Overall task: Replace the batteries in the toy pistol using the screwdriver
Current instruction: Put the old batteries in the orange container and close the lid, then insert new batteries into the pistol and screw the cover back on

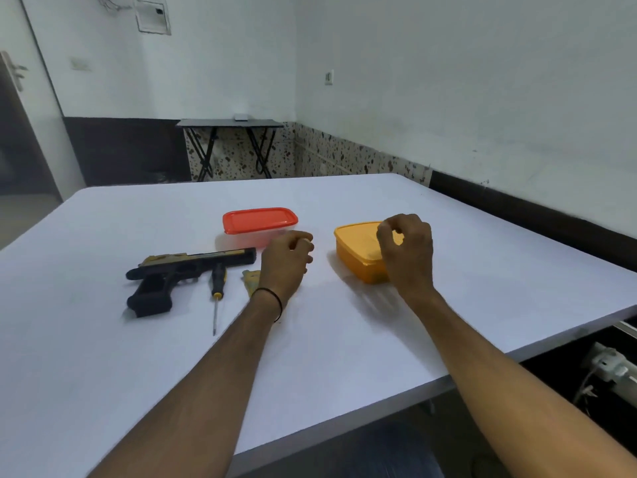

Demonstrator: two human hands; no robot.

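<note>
A black toy pistol (pixel 172 274) with a tan slide lies on its side on the white table (pixel 344 339), barrel pointing right. Just right of it lies a screwdriver (pixel 218 288) with a black-and-yellow handle, tip towards me. My left hand (pixel 284 262) hovers to the right of the screwdriver with fingers curled and nothing visibly in it. It partly hides a small yellowish object (pixel 251 281) on the table. My right hand (pixel 406 251) hangs over the yellow lidded box (pixel 358 250), fingers curled, apparently holding nothing.
A clear box with a red lid (pixel 260 220) stands behind my left hand. The table's right edge runs near a wall. A small black folding table (pixel 229 124) stands at the back of the room. White cables lie below the table at right.
</note>
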